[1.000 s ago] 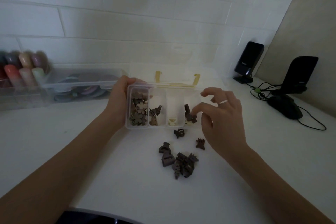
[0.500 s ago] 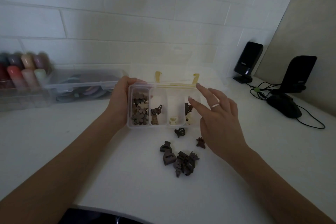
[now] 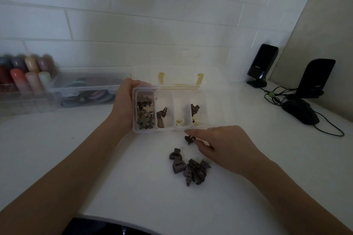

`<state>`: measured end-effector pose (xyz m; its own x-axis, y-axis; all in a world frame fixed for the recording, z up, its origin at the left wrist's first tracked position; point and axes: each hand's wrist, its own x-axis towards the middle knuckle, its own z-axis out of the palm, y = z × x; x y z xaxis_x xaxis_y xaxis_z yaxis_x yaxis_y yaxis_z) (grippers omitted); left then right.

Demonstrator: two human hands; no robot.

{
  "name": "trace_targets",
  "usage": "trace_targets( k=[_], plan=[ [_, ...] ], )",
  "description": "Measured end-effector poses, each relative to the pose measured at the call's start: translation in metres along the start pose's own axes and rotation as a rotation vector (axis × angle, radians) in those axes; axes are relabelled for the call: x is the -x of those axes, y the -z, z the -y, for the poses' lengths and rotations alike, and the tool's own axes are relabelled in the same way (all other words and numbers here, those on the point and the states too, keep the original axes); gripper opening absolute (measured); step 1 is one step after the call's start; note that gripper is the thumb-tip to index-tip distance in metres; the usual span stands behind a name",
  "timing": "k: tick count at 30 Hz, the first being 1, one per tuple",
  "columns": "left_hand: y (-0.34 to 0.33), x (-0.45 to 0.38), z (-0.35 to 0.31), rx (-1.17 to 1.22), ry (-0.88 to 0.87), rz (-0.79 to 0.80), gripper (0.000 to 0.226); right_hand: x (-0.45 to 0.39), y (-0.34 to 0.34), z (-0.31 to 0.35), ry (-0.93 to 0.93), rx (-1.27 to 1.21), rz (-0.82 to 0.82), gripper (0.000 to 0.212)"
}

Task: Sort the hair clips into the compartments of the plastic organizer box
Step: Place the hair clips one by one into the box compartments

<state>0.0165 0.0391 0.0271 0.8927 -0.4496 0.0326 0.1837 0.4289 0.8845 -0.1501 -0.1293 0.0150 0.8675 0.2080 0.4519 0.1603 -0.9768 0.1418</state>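
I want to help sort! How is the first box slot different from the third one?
The leftmost slot is piled with flower-shaped clips, mostly brown; the third slot holds only a few cream clips at its near end. Both are slots of the same clear organizer box.

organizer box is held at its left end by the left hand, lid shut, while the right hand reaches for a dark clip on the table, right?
Not quite: the head view shows the organizer box with its lid open. The left hand does hold its left end, and the right hand reaches for a dark clip on the table.
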Motion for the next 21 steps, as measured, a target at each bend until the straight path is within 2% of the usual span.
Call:
trace_targets(
  k=[5,7,9,14,18,21],
  plan=[
    [-0.002,0.002,-0.001,0.001,-0.020,-0.005,0.020,-0.001,-0.004,0.000,-0.014,-0.105,0.010,0.013],
    [-0.002,0.003,-0.002,-0.005,-0.012,0.005,0.020,0.001,0.001,0.004,-0.053,-0.185,0.008,0.014],
    [-0.001,0.003,-0.002,-0.011,-0.006,0.009,0.021,0.001,0.005,0.008,-0.102,-0.284,-0.045,0.014],
    [0.005,0.000,-0.008,-0.046,0.002,-0.018,0.026,-0.001,0.009,-0.001,-0.274,-0.389,-0.341,0.016],
    [0.013,-0.003,-0.013,-0.047,-0.001,-0.024,0.027,0.003,0.006,-0.013,-0.441,-0.404,-0.381,0.031],
    [0.014,-0.003,-0.013,-0.039,0.018,-0.022,0.025,0.004,0.005,-0.015,-0.496,-0.425,-0.369,0.022]
  ],
)
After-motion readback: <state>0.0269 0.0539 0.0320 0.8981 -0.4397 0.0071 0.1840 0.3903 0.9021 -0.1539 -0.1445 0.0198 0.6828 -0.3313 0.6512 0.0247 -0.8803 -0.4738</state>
